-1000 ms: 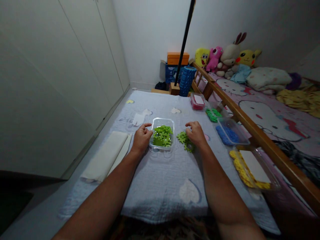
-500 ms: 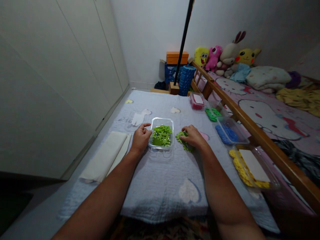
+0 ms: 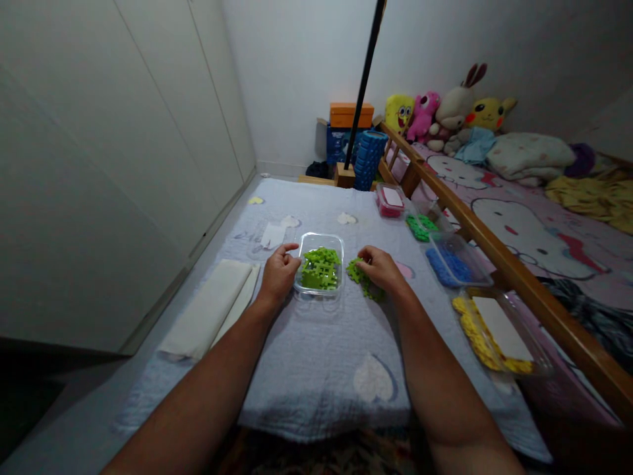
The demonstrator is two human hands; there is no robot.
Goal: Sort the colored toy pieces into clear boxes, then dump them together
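Note:
A clear plastic box (image 3: 342,254) stands in the middle of the cloth, part filled with light-green interlocking pieces (image 3: 320,269). At its left wall is my left hand (image 3: 281,272), fingers curled, the forefinger and thumb on the rim. To the right of the box lies a small loose pile of the same light-green pieces (image 3: 353,269). Over this pile my right hand (image 3: 380,267) is bent down, thumb and fingers closed on a light-green piece; the fingertips partly hide it, and the palm covers part of the pile.
Along the right edge stand clear boxes of yellow (image 3: 475,336), blue (image 3: 448,264), green (image 3: 421,226) and red pieces (image 3: 390,210). A folded cream cloth (image 3: 208,310) lies at left. Behind the box is a clear lid with a white label (image 3: 273,236). A wooden bed rail (image 3: 475,227) borders the right.
My right hand has shifted slightly over the light-green pile, its fingers drawn closer together. My left hand and the box stay in place.

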